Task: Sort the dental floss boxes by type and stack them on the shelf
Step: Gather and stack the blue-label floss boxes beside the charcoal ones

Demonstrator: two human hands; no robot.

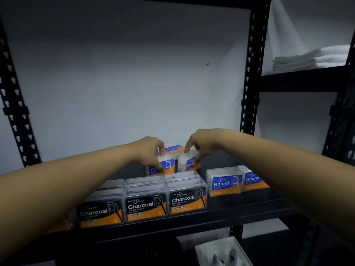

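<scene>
On the black shelf (240,210) stand clear dental floss boxes. Three black Charcoal boxes (147,206) line the front, with more of them behind. Two blue Round boxes (224,182) stand at the right. At the back middle, my left hand (151,152) grips a blue Round box (167,166) from above. My right hand (199,144) grips a second Round box (189,162), which is tilted. Behind these two lies another blue Round box (173,148), mostly hidden by my hands.
Black slotted uprights (249,73) frame the bay in front of a white back wall. Folded white towels (307,58) lie on the neighbouring shelf at the upper right. Below the shelf sits a white box (221,252) with pale items.
</scene>
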